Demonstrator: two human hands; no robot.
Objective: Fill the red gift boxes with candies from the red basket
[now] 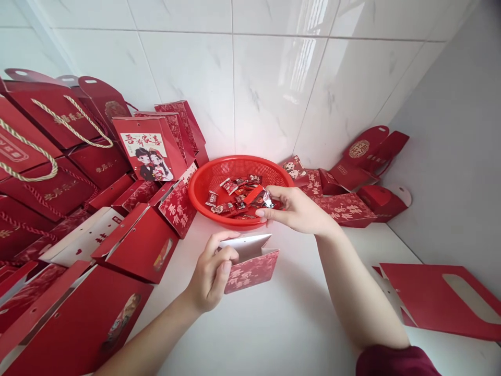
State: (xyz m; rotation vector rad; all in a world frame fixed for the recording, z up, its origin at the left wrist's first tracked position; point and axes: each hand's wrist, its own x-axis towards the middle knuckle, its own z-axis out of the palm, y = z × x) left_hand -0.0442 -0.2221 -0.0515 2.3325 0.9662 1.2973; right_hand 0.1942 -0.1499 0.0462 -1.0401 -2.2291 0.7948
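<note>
At the centre of the frame, our left hand (211,271) grips a small red gift box (250,263), its top flaps open and its inside showing empty so far. Just above it, our right hand (297,209) pinches wrapped candies (263,198) over the red basket (203,183), which holds many more. Open boxes (136,245) pile at left, apparently awaiting filling.

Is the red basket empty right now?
No, the red basket holds a pile of wrapped candies, and the right hand is picking some up.
</note>
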